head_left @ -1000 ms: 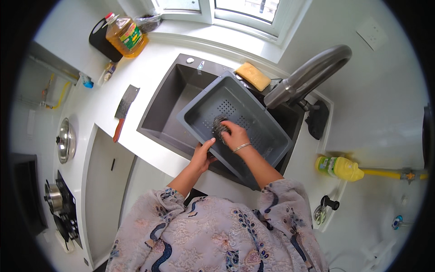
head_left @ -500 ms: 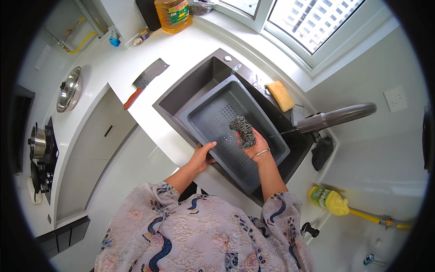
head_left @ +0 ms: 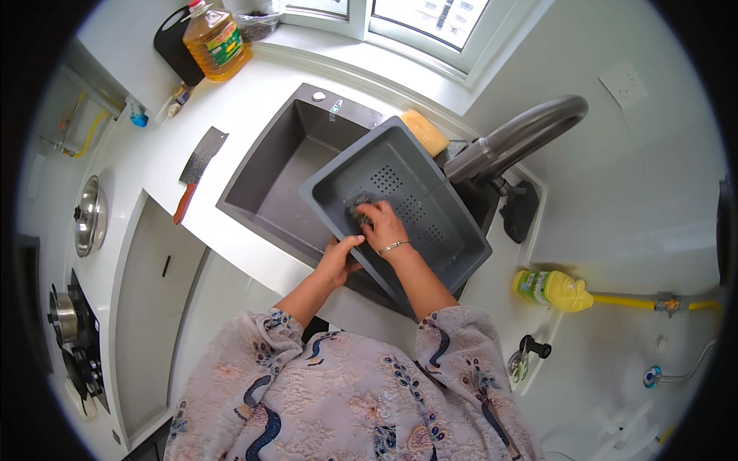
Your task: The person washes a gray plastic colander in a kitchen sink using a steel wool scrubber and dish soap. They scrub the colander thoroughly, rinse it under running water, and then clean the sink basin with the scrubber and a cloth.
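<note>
A dark grey colander tray [head_left: 453,238] with drain holes in its bottom lies tilted across the grey sink [head_left: 261,203]. My left hand [head_left: 336,263] grips its near left rim, thumb over the edge and the other fingers partly hidden underneath. Inside the tray, my right hand [head_left: 387,229] is closed on a steel wool scourer [head_left: 357,206], pressing it near the left end of the bottom. My fingers cover part of the scourer.
A grey faucet [head_left: 519,138] reaches over the tray's far right side, beside a yellow sponge [head_left: 424,133]. On the counter to the left lies a cleaver [head_left: 201,161]. An oil bottle [head_left: 219,46] stands at the back, and a yellow detergent bottle [head_left: 553,290] is at right.
My right hand has turned palm down and carried the scourer left to the tray's bottom. The tray's far side has swung up toward the sponge and faucet, and the view has shifted.
</note>
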{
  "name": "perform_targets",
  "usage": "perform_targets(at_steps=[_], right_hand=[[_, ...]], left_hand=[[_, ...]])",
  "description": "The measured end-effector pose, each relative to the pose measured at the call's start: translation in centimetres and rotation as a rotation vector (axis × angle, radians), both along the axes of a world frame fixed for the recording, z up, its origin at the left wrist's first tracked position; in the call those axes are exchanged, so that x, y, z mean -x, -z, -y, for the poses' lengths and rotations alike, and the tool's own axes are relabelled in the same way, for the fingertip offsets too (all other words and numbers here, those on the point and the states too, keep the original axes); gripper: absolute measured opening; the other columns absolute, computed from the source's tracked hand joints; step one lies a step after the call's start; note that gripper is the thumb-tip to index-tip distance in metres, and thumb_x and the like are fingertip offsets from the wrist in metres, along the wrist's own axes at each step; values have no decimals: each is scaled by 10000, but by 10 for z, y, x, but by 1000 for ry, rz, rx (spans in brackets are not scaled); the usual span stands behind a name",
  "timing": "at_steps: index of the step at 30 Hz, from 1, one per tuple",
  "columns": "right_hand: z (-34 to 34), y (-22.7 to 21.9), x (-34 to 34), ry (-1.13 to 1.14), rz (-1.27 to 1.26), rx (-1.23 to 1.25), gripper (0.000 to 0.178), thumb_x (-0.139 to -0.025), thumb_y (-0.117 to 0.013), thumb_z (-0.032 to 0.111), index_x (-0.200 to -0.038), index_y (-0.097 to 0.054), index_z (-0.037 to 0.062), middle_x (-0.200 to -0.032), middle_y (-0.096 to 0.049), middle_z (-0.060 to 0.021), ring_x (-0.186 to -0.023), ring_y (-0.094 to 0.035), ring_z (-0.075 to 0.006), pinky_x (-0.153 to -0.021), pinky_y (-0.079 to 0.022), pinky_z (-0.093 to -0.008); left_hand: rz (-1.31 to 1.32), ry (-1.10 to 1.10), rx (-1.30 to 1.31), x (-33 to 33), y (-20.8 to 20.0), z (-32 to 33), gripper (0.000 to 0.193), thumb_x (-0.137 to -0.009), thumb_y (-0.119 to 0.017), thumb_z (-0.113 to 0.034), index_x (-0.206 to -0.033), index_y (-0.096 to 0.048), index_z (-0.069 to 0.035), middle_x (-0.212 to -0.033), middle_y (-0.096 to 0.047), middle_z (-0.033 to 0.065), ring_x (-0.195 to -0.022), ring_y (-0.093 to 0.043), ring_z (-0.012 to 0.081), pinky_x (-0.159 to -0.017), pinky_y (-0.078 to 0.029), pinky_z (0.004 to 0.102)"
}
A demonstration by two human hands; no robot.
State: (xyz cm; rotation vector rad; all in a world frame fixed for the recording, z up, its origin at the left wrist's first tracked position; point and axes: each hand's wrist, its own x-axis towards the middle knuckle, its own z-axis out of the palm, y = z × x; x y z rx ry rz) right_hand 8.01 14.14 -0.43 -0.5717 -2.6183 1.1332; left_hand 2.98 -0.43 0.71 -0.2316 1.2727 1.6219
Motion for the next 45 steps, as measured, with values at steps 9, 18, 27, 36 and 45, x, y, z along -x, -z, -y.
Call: perform_targets(at_steps=[9, 18, 27, 36, 45], right_hand=[[-73, 2, -32, 290, 204, -260, 307, -764, -629, 148, -1065, -586, 106, -1036, -530, -201, -900, -589, -370, -789, -494, -453], [-12, -16, 42, 6, 290, -172, 316, -745, -625, 175, -1060, -615, 186, -1021, -546, -179, -919, -580, -358, -794, -485, -436], [-24, -58, -76, 359, 527, -157, 295, -753, -572, 177, -1041, -631, 177, -979, -579, -132, -889, -583, -321, -785, -487, -403], [-26, -41, -112, 699, -1, -74, 335, -745, -590, 161, -1076, -616, 117, -1002, -599, -156, -938, -579, -327, -818, -479, -389], [4, -14, -118, 817, -188, 159, 349, -734, -630, 143, -1077, -611, 82, -982, -620, -165, -903, -597, -340, -826, -478, -388]], left_hand=[[119, 76, -100, 11, 20, 13, 597, -759, -656, -273, -1240, -365, -70, -1104, -520, 95, -1030, -542, 248, -789, -511, 421], [83, 79, -45, 7, 23, 11, 519, -751, -665, -295, -1172, -430, -103, -1051, -543, 53, -926, -575, 214, -733, -520, 404], [90, 69, -66, 19, 13, 4, 433, -797, -609, -323, -1129, -498, -67, -1059, -574, 89, -923, -593, 220, -748, -534, 381], [19, 32, -77, 34, 21, -2, 175, -755, -626, -152, -897, -553, -79, -813, -580, 29, -768, -587, 161, -649, -497, 308], [-118, -110, -190, 90, 17, -13, 389, -723, -665, -39, -1031, -428, -62, -856, -541, 50, -743, -555, 148, -585, -483, 281]])
